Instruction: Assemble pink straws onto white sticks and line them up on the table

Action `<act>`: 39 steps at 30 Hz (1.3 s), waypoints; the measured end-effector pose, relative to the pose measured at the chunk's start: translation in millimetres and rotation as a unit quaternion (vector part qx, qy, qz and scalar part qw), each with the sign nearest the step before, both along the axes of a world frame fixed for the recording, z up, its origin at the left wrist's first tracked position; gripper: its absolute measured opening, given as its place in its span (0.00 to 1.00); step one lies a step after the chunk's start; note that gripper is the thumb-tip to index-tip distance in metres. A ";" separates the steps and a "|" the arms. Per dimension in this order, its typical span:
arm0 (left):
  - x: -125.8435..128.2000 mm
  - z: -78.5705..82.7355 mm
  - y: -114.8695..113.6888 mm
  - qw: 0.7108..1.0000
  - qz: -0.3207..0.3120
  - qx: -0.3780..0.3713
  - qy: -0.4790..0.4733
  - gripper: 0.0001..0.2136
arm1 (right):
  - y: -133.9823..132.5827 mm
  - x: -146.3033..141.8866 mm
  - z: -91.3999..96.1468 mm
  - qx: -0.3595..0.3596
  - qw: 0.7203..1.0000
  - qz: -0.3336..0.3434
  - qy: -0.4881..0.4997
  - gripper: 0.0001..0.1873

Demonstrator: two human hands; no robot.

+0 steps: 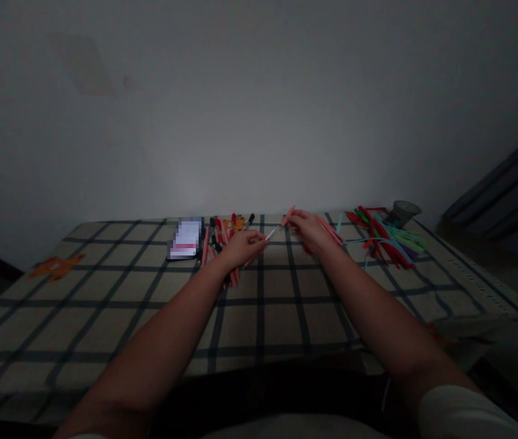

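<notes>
Near the back of the table, my left hand (244,246) is closed in a pinch on a thin whitish rod (273,231) that looks like a pen refill. The rod slants up to the right, toward my right hand (307,230). Pinched in that hand is a slim pink pen barrel (289,213); in the dim light I cannot tell whether the rod's end is inside it. Beside and partly behind my left hand lies a pile of pink, black and red pens (217,235). More pink pieces (328,228) lie just right of my right hand.
A phone (186,239) with a lit screen lies left of the pens. At the back right are red, green, blue and purple strips (382,241) next to a dark cup (403,213). A checked cloth (281,317) covers the table, which meets a wall (259,122).
</notes>
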State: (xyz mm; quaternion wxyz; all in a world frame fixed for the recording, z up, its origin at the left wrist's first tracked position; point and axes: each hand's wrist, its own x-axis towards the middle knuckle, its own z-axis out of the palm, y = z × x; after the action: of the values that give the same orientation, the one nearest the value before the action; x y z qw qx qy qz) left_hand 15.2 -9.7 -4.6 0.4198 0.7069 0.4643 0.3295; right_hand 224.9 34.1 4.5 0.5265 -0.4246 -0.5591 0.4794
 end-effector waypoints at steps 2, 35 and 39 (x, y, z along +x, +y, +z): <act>-0.2 -0.6 0.5 1.000 0.001 -0.005 0.002 0.13 | -2.1 -0.6 0.6 -0.029 0.998 0.035 0.048 0.10; 0.8 1.9 0.3 0.998 0.016 0.063 0.002 0.18 | -10.8 -17.6 -9.8 -0.095 0.978 0.171 0.078 0.15; 2.2 4.4 -0.6 0.998 0.040 0.043 -0.022 0.18 | -9.6 -13.5 -11.2 -0.070 0.982 0.168 0.045 0.13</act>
State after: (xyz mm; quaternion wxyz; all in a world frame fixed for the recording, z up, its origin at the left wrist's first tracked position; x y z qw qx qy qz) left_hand 17.4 -10.3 -0.3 0.3852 0.6981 0.4682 0.3808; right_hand 211.4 24.5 -6.7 0.4321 -0.3386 -0.5631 0.6177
